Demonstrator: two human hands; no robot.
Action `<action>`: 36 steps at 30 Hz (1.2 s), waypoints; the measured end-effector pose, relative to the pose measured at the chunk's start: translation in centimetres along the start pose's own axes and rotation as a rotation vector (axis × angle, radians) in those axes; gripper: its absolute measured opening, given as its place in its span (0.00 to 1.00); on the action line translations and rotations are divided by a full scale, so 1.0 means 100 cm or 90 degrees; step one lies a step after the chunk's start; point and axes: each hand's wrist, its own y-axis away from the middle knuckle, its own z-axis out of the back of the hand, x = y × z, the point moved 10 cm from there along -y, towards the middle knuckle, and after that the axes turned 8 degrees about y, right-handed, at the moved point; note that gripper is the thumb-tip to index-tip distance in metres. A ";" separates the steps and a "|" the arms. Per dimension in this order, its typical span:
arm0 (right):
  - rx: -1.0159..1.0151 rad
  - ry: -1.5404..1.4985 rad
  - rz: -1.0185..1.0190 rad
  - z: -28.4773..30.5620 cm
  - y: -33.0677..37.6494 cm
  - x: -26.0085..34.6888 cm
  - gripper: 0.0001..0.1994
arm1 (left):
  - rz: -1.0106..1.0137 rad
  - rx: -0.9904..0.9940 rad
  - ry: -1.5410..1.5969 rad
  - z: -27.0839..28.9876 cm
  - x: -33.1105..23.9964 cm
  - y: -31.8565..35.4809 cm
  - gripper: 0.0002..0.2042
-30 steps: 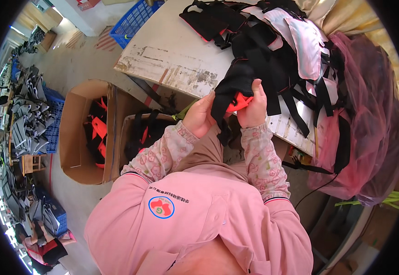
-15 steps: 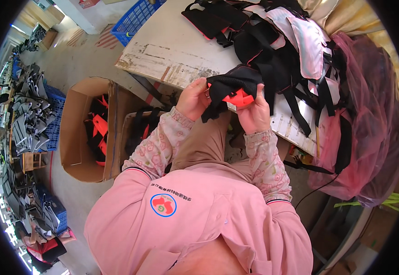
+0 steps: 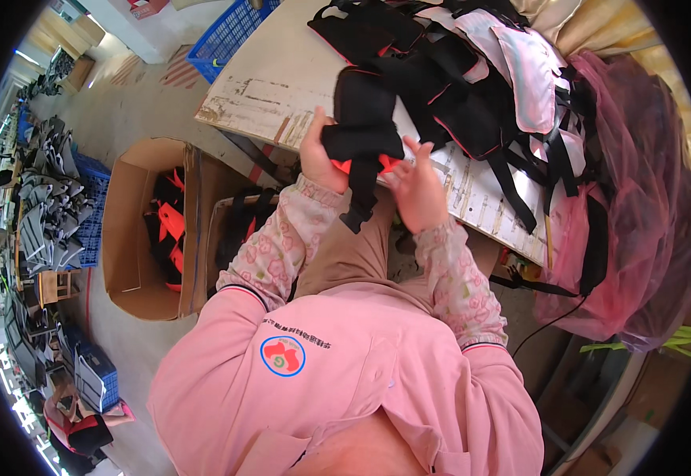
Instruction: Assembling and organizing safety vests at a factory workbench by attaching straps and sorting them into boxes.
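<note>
**Both hands on a black pad at the table edge**

Fingers of both my hands are busy with one black pad [image 3: 361, 119] with an orange lining, held up just over the near edge of the table [image 3: 258, 103]. On my left hand [image 3: 318, 159] they are curled shut round the pad's left side, thumb up along the fabric. On my right hand [image 3: 417, 186] they are loosely spread, the tips touching the orange underside at the pad's right; whether they really pinch it I cannot tell. A black strap [image 3: 359, 202] with a buckle hangs from the pad down between my wrists.

Going by size from there: the table is worn white board, running away to the upper right. Over its far right side droops a big pink plastic bag [image 3: 631, 214]. On the tabletop, just beyond the pad, lies a pile [image 3: 472, 87] of more black pieces, some with pale pink panels, their straps trailing over the near edge.

Left of my knees stands an open carton [image 3: 135, 238] on the floor, with black and orange pieces inside. Between it and my left sleeve is a second box [image 3: 238, 226] holding black straps. A blue crate [image 3: 230, 32] sits on the floor past the table's far left corner. Stacks of grey pieces [image 3: 48, 206] line the floor at far left.
</note>
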 end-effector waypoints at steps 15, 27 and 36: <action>-0.124 0.461 0.203 -0.023 0.017 0.025 0.16 | -0.156 0.194 -0.642 0.007 0.004 -0.010 0.11; -0.102 0.757 0.360 -0.045 0.028 0.037 0.19 | -0.075 0.193 -0.518 -0.011 0.007 -0.009 0.07; 0.169 0.764 0.119 -0.076 0.047 -0.015 0.15 | -0.485 -0.077 -0.819 0.023 -0.118 -0.068 0.09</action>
